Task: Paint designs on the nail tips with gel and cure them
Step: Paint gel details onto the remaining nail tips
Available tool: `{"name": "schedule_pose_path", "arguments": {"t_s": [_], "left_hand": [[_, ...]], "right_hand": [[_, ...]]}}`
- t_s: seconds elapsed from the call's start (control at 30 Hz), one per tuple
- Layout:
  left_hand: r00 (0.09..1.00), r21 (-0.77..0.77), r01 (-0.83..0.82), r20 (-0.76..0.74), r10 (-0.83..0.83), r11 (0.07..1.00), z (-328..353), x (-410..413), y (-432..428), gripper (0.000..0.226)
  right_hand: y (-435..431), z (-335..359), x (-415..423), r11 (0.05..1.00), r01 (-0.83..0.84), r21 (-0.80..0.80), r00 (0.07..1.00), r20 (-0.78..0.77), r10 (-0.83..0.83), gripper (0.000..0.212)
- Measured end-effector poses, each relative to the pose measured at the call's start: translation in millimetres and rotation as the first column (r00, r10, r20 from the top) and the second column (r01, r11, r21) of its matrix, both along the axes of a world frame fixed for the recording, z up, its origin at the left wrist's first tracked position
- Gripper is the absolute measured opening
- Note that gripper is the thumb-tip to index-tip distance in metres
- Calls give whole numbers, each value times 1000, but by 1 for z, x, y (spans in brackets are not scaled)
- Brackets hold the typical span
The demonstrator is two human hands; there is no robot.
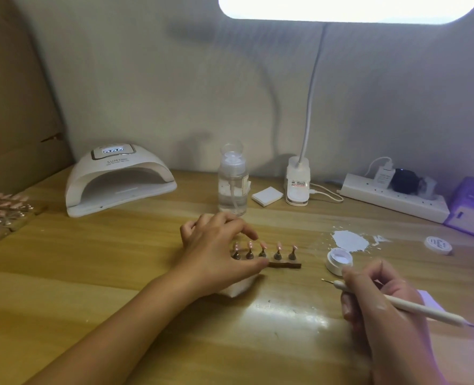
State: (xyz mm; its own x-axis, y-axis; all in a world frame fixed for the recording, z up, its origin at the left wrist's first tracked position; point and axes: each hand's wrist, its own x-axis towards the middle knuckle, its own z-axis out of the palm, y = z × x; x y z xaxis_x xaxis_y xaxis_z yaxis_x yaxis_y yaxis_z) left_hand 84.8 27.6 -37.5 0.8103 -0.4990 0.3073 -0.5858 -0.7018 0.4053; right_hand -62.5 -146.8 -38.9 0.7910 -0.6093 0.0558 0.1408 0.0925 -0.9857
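Pink nail tips [263,245] look unpainted while the left hand [216,251] steadies their holder [285,264], right hand [380,301] gripping the brush [413,308], curing ahead.

Readable text: only the brand on the curing lamp

The white curing lamp [119,182] carries the word "SUN" in grey letters on its top, under a small lit display [113,150] whose digits are too blurred to read. The red-and-white sticker on the desk lamp base [297,181] and the print on the round lid [438,245] are too small to read.
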Motion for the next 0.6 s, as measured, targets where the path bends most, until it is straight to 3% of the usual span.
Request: {"name": "schedule_pose_path", "arguments": {"t_s": [0.2,0.4,0.47,0.53,0.6], "left_hand": [[984,81,7,180,-21,997,6,-8,-14,20],[945,158,19,320,-69,987,11,-21,-19,2],[913,203,26,395,-106,979,16,-29,-21,6],[874,165,93,458,-160,982,19,-39,-24,6],[869,125,225,423,-257,966,20,-52,-29,3]], "right_hand": [[-1,0,3,998,46,37,996,74,-49,29],[-20,3,8,983,122,-136,985,138,-103,18],[-31,2,11,969,158,-192,983,120,-136,14],[-40,1,14,951,181,-253,983,80,-166,16],[-45,-2,18,943,178,-282,984,44,-173,23]]}}
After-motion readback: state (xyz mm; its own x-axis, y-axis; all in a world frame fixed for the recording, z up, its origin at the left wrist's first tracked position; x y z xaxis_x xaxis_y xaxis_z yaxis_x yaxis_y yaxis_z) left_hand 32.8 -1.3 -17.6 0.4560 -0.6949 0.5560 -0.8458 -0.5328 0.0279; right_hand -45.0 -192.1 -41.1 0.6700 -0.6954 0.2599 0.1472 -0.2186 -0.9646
